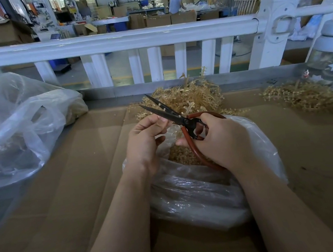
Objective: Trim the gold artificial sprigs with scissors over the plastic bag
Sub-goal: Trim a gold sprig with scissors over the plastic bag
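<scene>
Scissors (168, 114), gripped by the right hand (217, 137), gape with blades angled up-left over the plastic bag (192, 187), while the left hand (145, 137), immediately left, pinches a small gold sprig (187, 109) near the pivot.

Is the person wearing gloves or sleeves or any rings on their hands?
No. The left hand and right hand are both bare, with no gloves, rings or watch showing. Both forearms are uncovered to the bottom edge of the picture, so no sleeves are visible.
</scene>
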Action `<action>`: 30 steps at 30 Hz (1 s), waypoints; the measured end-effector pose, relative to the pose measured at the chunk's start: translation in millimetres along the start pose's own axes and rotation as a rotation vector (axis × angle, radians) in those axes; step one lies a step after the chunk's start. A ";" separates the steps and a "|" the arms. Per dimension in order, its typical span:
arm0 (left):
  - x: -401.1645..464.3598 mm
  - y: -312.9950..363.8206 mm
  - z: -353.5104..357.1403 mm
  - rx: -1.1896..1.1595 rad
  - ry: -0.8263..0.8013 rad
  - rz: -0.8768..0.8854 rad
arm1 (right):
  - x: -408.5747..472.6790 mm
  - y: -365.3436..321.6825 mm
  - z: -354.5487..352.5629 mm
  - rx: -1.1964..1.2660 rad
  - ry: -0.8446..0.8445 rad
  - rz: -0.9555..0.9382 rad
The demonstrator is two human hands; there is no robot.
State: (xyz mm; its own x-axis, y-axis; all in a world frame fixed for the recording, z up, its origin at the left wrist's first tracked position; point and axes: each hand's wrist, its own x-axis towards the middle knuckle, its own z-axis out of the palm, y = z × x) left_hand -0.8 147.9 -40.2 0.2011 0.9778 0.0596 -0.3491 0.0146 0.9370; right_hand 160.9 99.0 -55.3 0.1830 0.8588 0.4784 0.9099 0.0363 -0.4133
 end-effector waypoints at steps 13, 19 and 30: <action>-0.4 0.9 -0.9 0.025 -0.033 0.006 | 0.7 -0.3 1.4 0.035 0.004 0.016; -0.7 0.4 -0.1 0.028 -0.029 0.000 | 0.0 -0.4 0.3 0.048 -0.009 0.010; -0.9 -4.4 2.4 0.251 0.093 0.331 | 0.2 2.1 0.4 0.036 -0.031 0.009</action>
State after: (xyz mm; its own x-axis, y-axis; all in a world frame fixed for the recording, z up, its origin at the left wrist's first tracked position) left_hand 2.7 146.5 -43.6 0.0283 0.9360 0.3508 -0.1453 -0.3434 0.9279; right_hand 162.7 99.5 -56.4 0.1790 0.8748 0.4503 0.8943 0.0460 -0.4451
